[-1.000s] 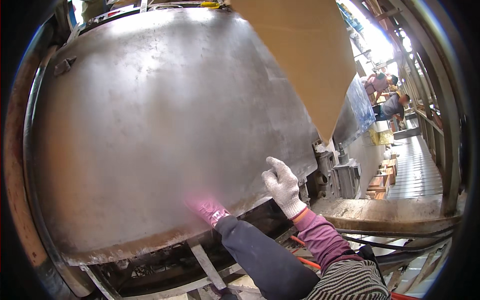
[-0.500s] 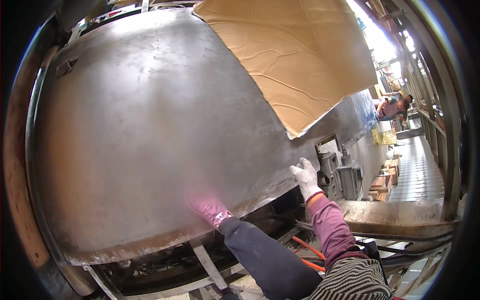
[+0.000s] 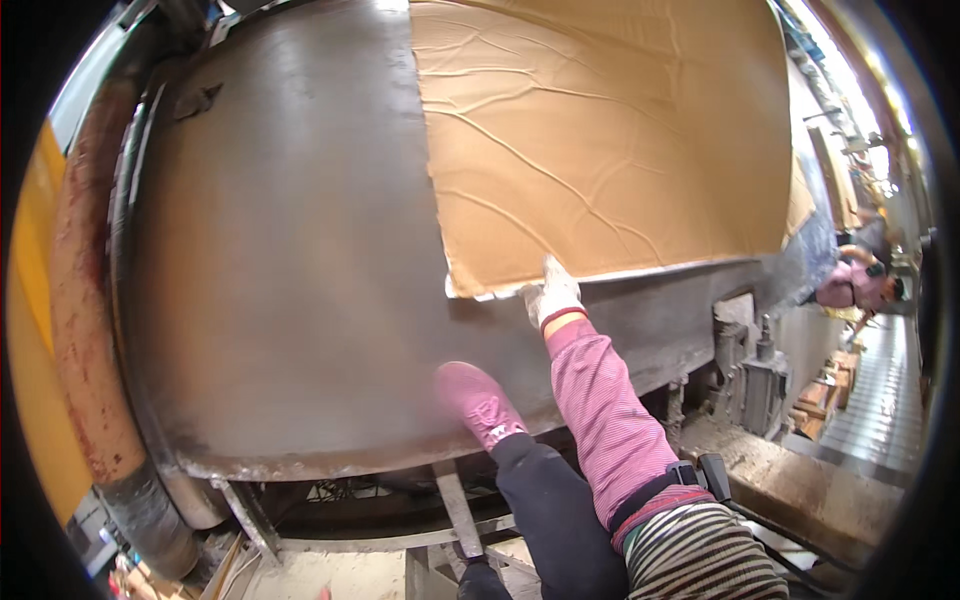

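Right hand [image 3: 553, 294], in a white work glove with a pink ribbed sleeve behind it, sits at the lower left corner of the large thin tan-brown wrinkled sheet [image 3: 600, 140], fingers on or over the sheet's bottom edge; looks like a pinch on that edge, but I can't tell for sure whether it's clamped or just pressing. Left hand not in view. Sheet lies flat on the upper right part of the big curved grey steel drum surface [image 3: 290, 260], its bottom edge running just above the drum's lower rim. Below the hand, a pink shoe [image 3: 478, 402] on a dark trouser leg is braced on the drum's lower edge. A rusty pipe [image 3: 85, 320] runs down the drum's left side; another person in pink [image 3: 850, 285] bends over at the far right, well apart from the sheet. Handling judgement: sheet reads light, floppy, veneer-like; creases suggest it cracks or tears easily along the grain. Best taken at an edge or corner with a broad flat grip, peeled slowly, not yanked at one point.
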`<state>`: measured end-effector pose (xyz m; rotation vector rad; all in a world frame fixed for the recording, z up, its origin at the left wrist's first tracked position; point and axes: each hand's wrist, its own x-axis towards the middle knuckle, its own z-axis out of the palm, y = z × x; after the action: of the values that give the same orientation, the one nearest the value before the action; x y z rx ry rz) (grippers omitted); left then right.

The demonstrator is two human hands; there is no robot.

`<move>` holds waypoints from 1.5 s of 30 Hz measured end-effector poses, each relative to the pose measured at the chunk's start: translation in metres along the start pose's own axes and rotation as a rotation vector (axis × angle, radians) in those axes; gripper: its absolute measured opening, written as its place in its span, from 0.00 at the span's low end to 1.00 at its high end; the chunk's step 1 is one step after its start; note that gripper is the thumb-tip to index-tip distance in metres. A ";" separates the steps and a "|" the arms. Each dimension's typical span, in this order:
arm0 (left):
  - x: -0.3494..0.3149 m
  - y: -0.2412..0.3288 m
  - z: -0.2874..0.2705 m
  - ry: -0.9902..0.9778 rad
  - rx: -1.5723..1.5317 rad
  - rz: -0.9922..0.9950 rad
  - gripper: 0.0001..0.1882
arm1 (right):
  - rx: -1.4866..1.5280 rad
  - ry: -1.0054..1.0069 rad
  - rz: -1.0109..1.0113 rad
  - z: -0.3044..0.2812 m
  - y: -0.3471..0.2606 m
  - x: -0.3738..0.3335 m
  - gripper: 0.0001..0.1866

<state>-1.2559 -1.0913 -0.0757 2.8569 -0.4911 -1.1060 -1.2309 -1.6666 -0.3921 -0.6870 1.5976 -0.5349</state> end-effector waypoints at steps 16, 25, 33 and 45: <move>0.354 0.314 0.127 -0.491 -1.224 -0.083 0.37 | 0.253 -0.600 0.723 -0.073 -0.016 -0.113 0.25; 0.318 0.118 0.056 0.109 -1.879 -0.019 0.21 | 0.460 -0.070 0.256 -0.184 -0.014 -0.065 0.33; 0.247 -0.086 0.011 0.370 -1.479 -0.292 0.32 | 0.211 0.230 0.338 -0.258 0.052 -0.082 0.30; 0.323 0.002 0.046 0.483 -1.790 -0.505 0.27 | 0.059 -0.440 0.330 -0.239 0.021 -0.104 0.37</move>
<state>-1.0626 -1.1877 -0.3197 1.3972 0.8654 -0.3148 -1.4628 -1.5899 -0.2991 -0.4442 1.2391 -0.1692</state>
